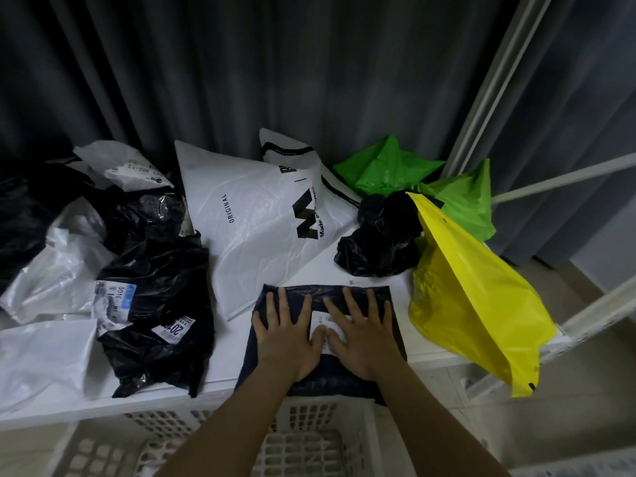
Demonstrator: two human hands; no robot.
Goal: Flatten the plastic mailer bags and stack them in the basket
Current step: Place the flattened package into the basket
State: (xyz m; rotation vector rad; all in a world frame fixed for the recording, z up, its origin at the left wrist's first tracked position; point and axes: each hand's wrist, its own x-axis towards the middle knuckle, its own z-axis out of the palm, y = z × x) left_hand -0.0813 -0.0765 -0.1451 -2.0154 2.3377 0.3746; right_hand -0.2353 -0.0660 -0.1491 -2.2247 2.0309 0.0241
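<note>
Both palms are down on the dark flat plastic mailer bag (pixel 323 339) at the counter's (pixel 220 370) near edge, left hand (pixel 287 333) and right hand (pixel 361 332) side by side, fingers spread straight, gripping nothing. That's pressing the air out, I'd say. The bag overhangs the edge, right above the white slotted plastic basket (pixel 303 438), so a short slide should drop it in. Crumpled black, white, green and yellow bags wait around it.

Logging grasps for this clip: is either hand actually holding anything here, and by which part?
Nothing is gripped. The left hand and right hand lie flat, fingers spread, pressing on the middle of the dark mailer bag, the right over its white label.
</note>
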